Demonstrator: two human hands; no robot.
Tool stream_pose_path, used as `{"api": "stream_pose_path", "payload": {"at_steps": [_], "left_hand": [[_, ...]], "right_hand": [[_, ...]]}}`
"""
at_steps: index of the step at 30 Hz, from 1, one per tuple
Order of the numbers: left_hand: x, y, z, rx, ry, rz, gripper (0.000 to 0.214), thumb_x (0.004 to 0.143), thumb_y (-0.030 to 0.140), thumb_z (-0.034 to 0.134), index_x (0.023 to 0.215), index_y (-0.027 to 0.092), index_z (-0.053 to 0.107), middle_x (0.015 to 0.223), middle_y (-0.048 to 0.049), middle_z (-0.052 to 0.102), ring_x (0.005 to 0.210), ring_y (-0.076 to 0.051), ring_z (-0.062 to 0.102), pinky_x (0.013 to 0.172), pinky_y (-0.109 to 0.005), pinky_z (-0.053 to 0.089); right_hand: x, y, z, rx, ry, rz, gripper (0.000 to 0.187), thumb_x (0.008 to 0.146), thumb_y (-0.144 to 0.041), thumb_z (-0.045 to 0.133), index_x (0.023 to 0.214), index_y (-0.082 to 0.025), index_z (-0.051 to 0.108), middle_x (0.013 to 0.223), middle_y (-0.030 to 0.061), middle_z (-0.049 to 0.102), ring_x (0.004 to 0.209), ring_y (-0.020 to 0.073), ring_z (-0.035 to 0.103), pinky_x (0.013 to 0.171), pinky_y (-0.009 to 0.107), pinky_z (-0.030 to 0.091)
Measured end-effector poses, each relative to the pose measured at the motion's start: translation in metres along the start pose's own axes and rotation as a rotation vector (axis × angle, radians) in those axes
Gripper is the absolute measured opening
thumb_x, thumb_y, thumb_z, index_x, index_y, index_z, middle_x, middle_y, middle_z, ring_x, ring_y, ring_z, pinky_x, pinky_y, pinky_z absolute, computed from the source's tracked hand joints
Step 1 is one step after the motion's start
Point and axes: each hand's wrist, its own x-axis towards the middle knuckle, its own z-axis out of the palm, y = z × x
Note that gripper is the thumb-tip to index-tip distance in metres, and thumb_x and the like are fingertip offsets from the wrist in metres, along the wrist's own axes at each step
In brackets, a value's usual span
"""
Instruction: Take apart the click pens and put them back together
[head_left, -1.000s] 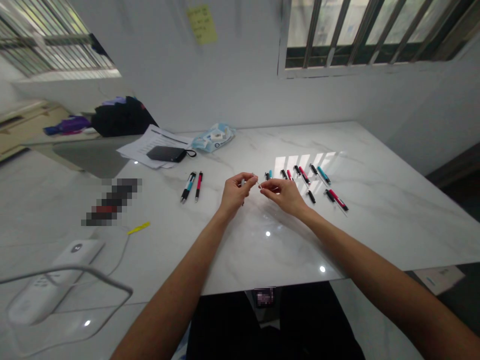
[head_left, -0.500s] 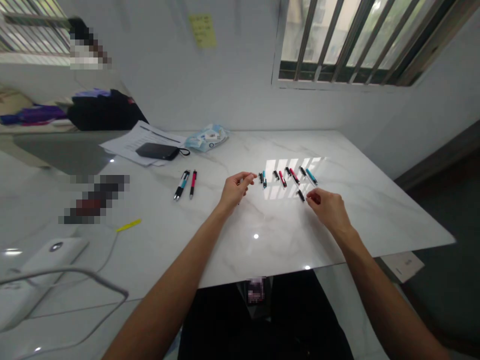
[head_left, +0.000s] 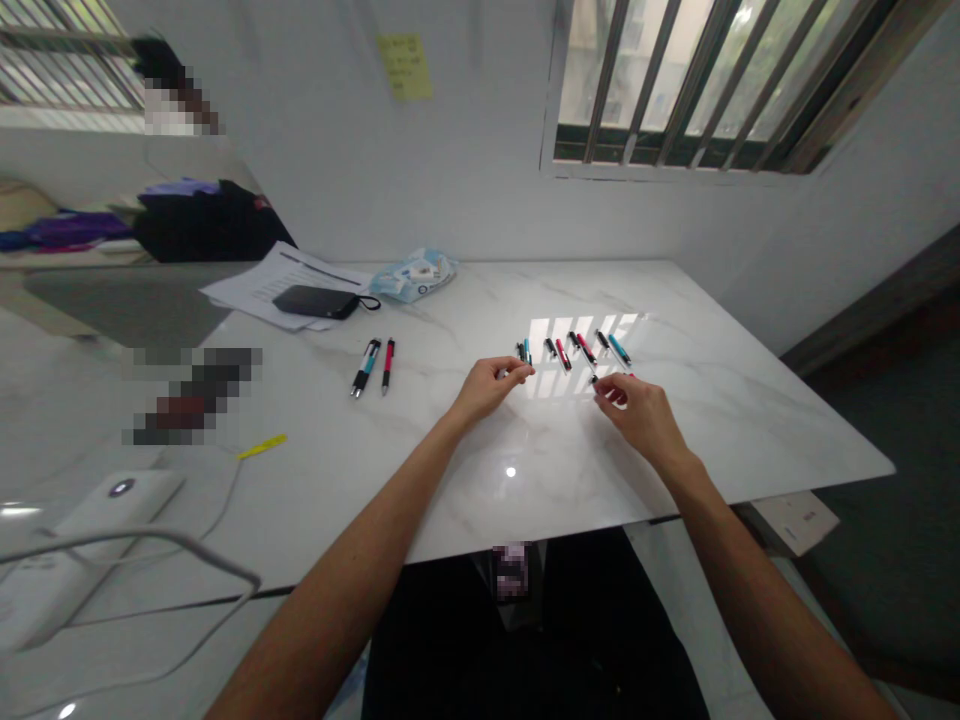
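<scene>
My left hand (head_left: pixel 487 390) is curled over the marble tabletop, its fingertips pinching a slim pen that is mostly hidden in the fingers. Just beyond them lies a teal-and-black pen (head_left: pixel 526 352), at the left end of a loose row of several pens. My right hand (head_left: pixel 637 412) is at the row's near side, shut on a black-tipped pen (head_left: pixel 594 380) with a bit of red showing in the fingers. Close beyond it are a red-and-black pen (head_left: pixel 586 349) and a teal pen (head_left: pixel 619 350).
Two more pens (head_left: pixel 375 366) lie left of my hands. Farther left are papers (head_left: pixel 277 285), a black pouch (head_left: pixel 315 301) and a plastic packet (head_left: pixel 414 275). A yellow stick (head_left: pixel 262 446) lies near a white corded device (head_left: pixel 120 500). The marble table (head_left: pixel 750 420) ends at the right.
A second ago my hands met at the middle. My right hand then moved right to the row and now covers the spot where a black pen lay. My view has tilted slightly.
</scene>
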Motion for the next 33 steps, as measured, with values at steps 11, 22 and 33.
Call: {"api": "stream_pose_path", "payload": {"at_steps": [11, 22, 33], "left_hand": [[-0.007, 0.008, 0.009, 0.001, -0.235, 0.070, 0.040, 0.087, 0.057, 0.075, 0.086, 0.019, 0.086, 0.069, -0.0013, 0.067, 0.060, -0.012, 0.039, 0.058, -0.028, 0.025], [-0.011, 0.012, 0.012, -0.027, -0.282, 0.057, 0.038, 0.090, 0.054, 0.074, 0.078, 0.019, 0.081, 0.066, -0.0028, 0.062, 0.059, -0.013, 0.040, 0.055, -0.028, 0.027], [-0.001, 0.008, 0.005, -0.293, -0.084, -0.046, 0.020, 0.091, 0.022, 0.059, 0.100, 0.019, 0.077, 0.112, -0.0134, 0.083, 0.079, -0.016, 0.064, 0.072, -0.029, 0.046]], "right_hand": [[0.013, -0.059, 0.033, 0.251, -0.053, -0.366, 0.016, 0.103, -0.021, 0.067, 0.115, -0.028, 0.074, 0.116, 0.0052, 0.079, 0.102, 0.0221, 0.075, 0.095, 0.041, 0.062], [0.020, -0.050, 0.020, 0.231, -0.110, -0.356, 0.013, 0.101, -0.028, 0.069, 0.111, -0.030, 0.077, 0.108, 0.0014, 0.081, 0.092, 0.0201, 0.075, 0.088, 0.039, 0.062], [0.021, 0.036, 0.013, -0.040, 0.080, -0.207, 0.021, 0.093, -0.025, 0.069, 0.111, -0.023, 0.080, 0.111, 0.0083, 0.084, 0.105, 0.0312, 0.074, 0.101, 0.052, 0.057]]}}
